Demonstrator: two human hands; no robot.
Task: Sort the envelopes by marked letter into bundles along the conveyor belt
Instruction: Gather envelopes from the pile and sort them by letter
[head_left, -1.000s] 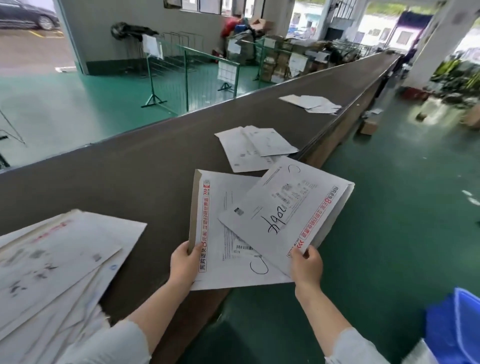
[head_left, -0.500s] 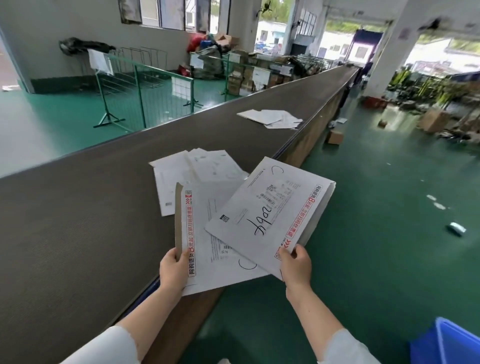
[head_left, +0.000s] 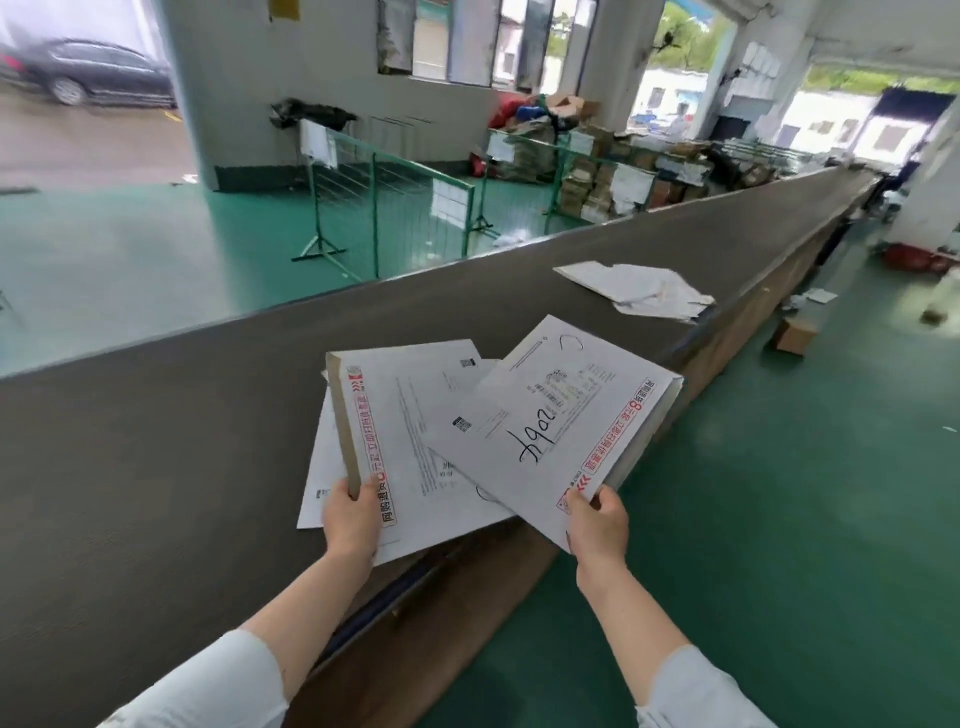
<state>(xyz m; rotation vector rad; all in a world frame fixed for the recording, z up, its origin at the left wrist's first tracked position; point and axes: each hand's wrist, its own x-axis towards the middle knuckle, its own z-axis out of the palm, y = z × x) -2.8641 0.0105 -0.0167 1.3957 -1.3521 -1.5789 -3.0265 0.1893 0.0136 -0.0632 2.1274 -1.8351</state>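
Presently the left hand (head_left: 350, 519) is pinching the near corner of the left envelope (head_left: 415, 441), thumb on top; the right hand (head_left: 597, 525) is gripping the right envelope (head_left: 561, 426) likewise; both are showing white with red strips, the right overlapping the left; both are hanging above a bundle (head_left: 318, 467) at the near edge of the belt (head_left: 156, 441).

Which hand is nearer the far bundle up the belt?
Right. The right hand is short of the far bundle, almost in line with it; the left hand is farther off to the left.
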